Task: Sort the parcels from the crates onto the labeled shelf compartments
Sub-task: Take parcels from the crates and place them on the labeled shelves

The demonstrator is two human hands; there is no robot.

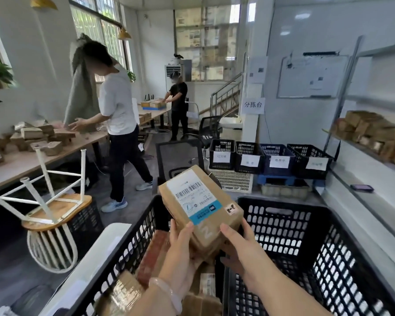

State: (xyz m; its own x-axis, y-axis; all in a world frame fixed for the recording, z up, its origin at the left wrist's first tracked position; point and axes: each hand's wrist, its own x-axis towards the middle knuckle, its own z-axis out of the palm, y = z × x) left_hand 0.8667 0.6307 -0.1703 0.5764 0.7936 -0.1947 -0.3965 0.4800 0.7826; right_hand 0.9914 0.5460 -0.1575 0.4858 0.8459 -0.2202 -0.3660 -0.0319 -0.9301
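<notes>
Our fingers are clamped on one parcel. The left hand grips its near left corner with the thumb on top. The right hand grips the near right corner, thumb on top and a finger along the side. The parcel, a brown cardboard box with a white and blue shipping label facing up, is held in the air above the left crate, tilted away from us.

We judge this to be the reading step: the box is out of the crate and its label is turned to view, but no compartment has been chosen yet. The next move calls for matching the label to a compartment and carrying the box right to the shelf. We cannot make out the shelf's labels from here.

Counting: one parcel is in hand and at least four more lie in the left crate below. Two big black crates stand near us, the right crate just beside the left. Far off, four small labelled bins stand in a row, and a heap of parcels — too many to count — lies on the shelf.
</notes>
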